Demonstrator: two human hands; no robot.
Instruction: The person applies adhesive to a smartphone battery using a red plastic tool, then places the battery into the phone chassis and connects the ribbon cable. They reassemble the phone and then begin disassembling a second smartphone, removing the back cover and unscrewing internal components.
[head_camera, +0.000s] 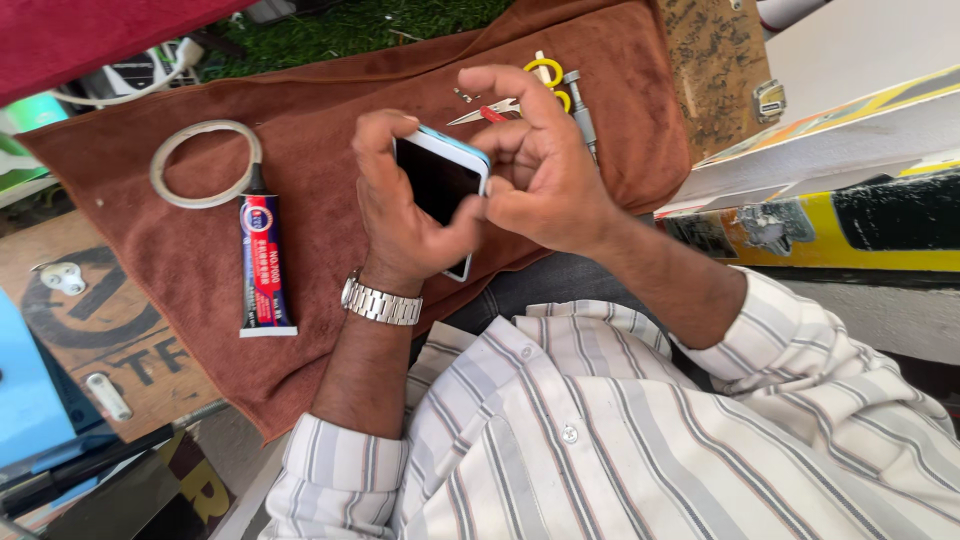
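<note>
A smartphone with a dark screen and a light blue edge is held above a brown towel. My left hand wraps around it from the left, thumb across the lower screen. My right hand grips its right side, fingers curled over the top corner. A metal watch sits on my left wrist.
On the towel lie a glue tube, a ring of tape, yellow-handled scissors, a red-marked tweezer-like tool and a grey screwdriver. A wooden board is at left, a yellow and white ledge at right.
</note>
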